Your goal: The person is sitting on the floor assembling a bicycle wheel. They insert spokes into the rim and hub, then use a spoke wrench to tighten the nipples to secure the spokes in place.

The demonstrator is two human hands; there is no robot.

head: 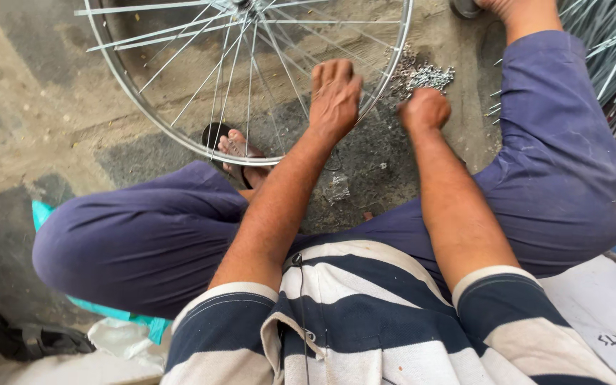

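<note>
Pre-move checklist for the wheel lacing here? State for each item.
1. Left hand on the wheel rim: ok, it rests at the rim's edge.
2. Right hand grip: cannot tell what the closed fist holds.
3. Pile of small metal parts within reach: ok, just beyond the right hand.
4. Loose spokes nearby: ok, bundle at far right.
5. Rim lying flat on the ground: ok.
</note>
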